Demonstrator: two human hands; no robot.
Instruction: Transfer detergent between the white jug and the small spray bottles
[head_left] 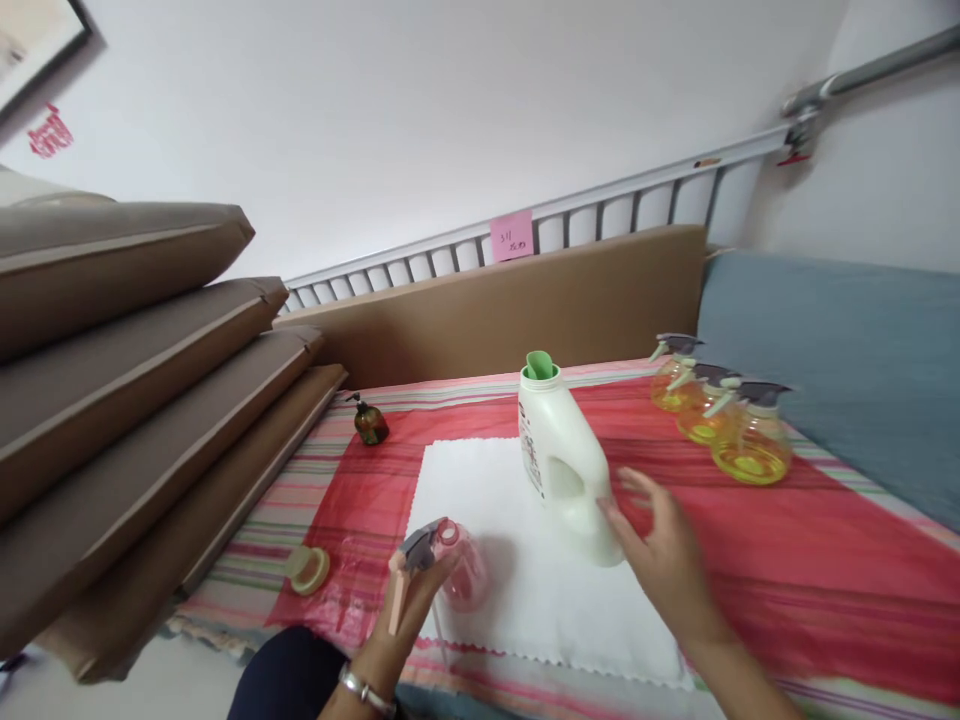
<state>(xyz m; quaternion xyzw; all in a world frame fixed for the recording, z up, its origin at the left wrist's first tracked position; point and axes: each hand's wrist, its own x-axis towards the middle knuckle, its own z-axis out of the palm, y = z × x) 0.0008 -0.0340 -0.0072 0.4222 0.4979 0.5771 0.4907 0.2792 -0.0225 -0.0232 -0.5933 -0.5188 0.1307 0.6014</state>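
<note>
My left hand [416, 595] is closed around a spray trigger head [418, 548], grey and pale pink, with its thin tube hanging down. Its fingertips also rest against a clear pink spray bottle [466, 578], whose neck is uncovered. On the white cloth [517, 610] stands a large white detergent jug [562, 440] with a green pouring spout [539, 365] at its top. Beside the jug's lower right side is my right hand [660, 545], fingers apart, thumb close to the jug; whether it touches cannot be made out.
Three spray bottles of yellow liquid [750, 450] stand at the right by a blue-grey cushion [840, 370]. A dark pump bottle [370, 423] and a round pale cap [308, 570] sit left of the cloth. Stacked brown cushions [150, 430] border the left side.
</note>
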